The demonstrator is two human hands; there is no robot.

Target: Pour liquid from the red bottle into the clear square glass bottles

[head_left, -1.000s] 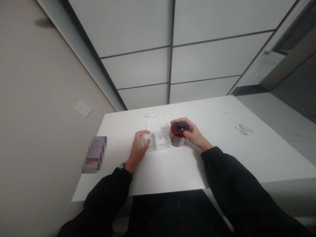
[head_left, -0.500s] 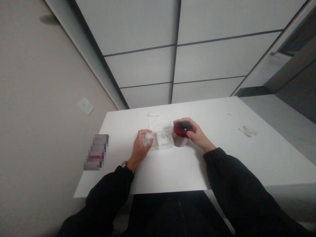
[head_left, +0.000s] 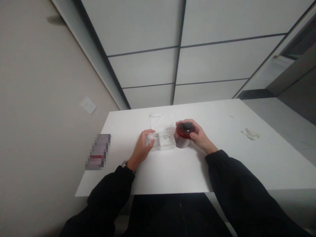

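My left hand [head_left: 144,144] is wrapped round the left end of a clear, box-shaped container [head_left: 167,140] on the white table [head_left: 163,174]. The container looks like two square parts side by side. A rounded clear knob [head_left: 150,137] shows between my left thumb and fingers; whether it is a lid or a separate piece I cannot tell. My right hand [head_left: 198,133] grips a round bottle [head_left: 183,141] from its right side. The bottle has a dark red top, a paler lower part and a black cap, and stands upright close against the container's right end.
A blurred-out flat object [head_left: 98,151] lies at the table's left edge. Crumpled white tissue [head_left: 250,134] lies to the right, with a small scrap [head_left: 231,116] behind it. A thin clear sheet [head_left: 160,121] lies behind the container. White panels [head_left: 148,65] rise beyond the table.
The whole view has shifted slightly. Both hands keep their holds, and the container and bottle stay beside each other.
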